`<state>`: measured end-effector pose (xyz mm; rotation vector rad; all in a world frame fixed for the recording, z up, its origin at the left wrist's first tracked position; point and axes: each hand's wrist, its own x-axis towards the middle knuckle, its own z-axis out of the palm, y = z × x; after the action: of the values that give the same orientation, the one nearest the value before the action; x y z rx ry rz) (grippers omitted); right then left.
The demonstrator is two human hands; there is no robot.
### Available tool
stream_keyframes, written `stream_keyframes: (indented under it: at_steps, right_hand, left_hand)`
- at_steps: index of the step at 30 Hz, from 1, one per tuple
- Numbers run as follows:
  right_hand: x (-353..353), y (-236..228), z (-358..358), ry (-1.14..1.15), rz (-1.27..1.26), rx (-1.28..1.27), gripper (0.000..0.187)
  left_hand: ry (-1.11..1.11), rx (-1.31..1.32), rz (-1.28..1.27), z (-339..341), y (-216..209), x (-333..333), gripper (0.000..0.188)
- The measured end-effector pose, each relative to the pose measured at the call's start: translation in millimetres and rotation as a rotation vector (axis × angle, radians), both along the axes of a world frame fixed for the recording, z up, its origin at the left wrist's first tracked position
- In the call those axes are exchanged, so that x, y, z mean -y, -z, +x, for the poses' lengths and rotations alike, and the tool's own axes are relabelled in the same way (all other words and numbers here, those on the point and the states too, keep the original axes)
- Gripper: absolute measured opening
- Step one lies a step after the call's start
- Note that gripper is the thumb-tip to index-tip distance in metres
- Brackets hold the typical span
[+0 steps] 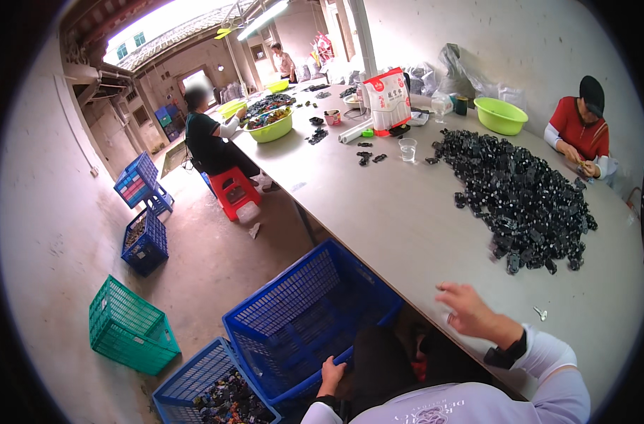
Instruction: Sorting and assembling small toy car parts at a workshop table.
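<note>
My left hand (pixel 330 376) is down beside my lap, its fingers curled over the near rim of a large blue plastic crate (pixel 230 326). That crate stands on the floor against the table. Above the table's near edge, my right hand (pixel 469 311) is raised with fingers apart and nothing visible in it. A big heap of small black plastic parts (pixel 513 191) lies beyond it on the grey table (pixel 385 219). To the right of my right hand lies a small silvery key-like piece (pixel 540 313).
A lighter blue crate (pixel 168 393) with mixed parts and a green crate (pixel 127 332) stand at left. The table holds a clear cup (pixel 407 150), a red-and-white bag (pixel 387 102) and green basins (pixel 501 116). One person (pixel 580 131) sits across; another (pixel 212 134) sits on a red stool.
</note>
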<state>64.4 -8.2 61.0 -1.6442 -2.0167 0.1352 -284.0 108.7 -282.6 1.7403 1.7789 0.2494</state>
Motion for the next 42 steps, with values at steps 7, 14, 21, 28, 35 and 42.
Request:
stream_keyframes:
  at_steps: [7,14,21,28,35,42]
  right_hand:
    - [39,-174,6,-0.366,0.34,-0.587,0.037]
    - [123,-155,41,-0.391,0.635,-0.616,0.052]
    - [78,-252,120,-0.206,0.746,-0.58,0.053]
    - [174,-266,186,-0.194,0.802,-0.428,0.056]
    - [230,-198,108,-0.275,0.952,-0.464,0.06]
    - [208,-259,106,-0.366,1.031,-0.285,0.064]
  left_hand:
    - [-0.06,0.654,-0.037,43,-96,18,0.048]
    - [0.311,0.073,0.311,113,-137,33,0.059]
    - [0.478,0.018,0.351,70,-123,52,0.063]
    - [0.389,-0.011,0.36,78,-121,54,0.065]
    - [0.401,-0.031,0.31,72,-100,43,0.064]
    - [0.238,0.381,0.563,38,-315,-54,0.034]
